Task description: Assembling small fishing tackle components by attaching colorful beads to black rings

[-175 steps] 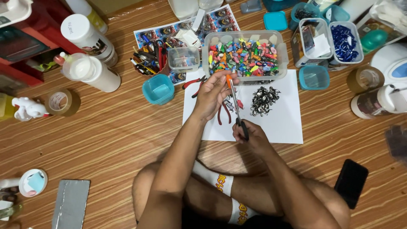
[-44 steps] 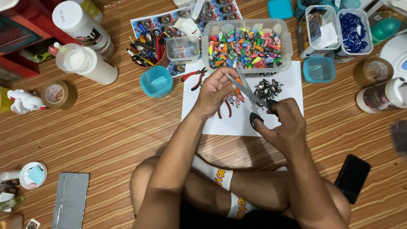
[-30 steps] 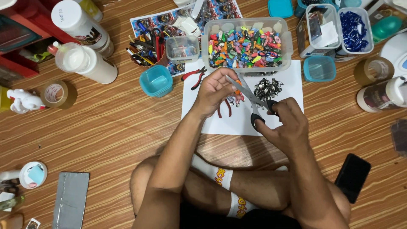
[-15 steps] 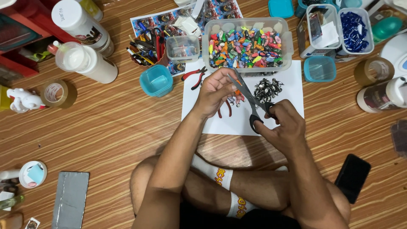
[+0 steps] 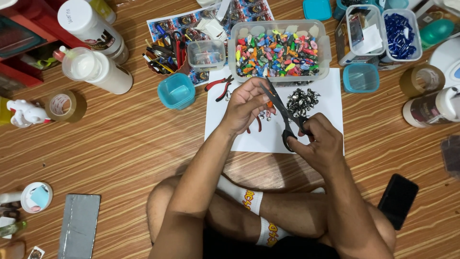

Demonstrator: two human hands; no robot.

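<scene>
Bright, even indoor light falls from above, warm on the wooden floor. Shadows are soft and short; the clearest lies under the forearms, across the near edge of the white paper sheet and the floor beside it. Mild glare sits on the white bottles at far left. Focus is sharp at the centre, while the dark object at the right edge is blurred. Edges bow slightly from the wide lens.
</scene>
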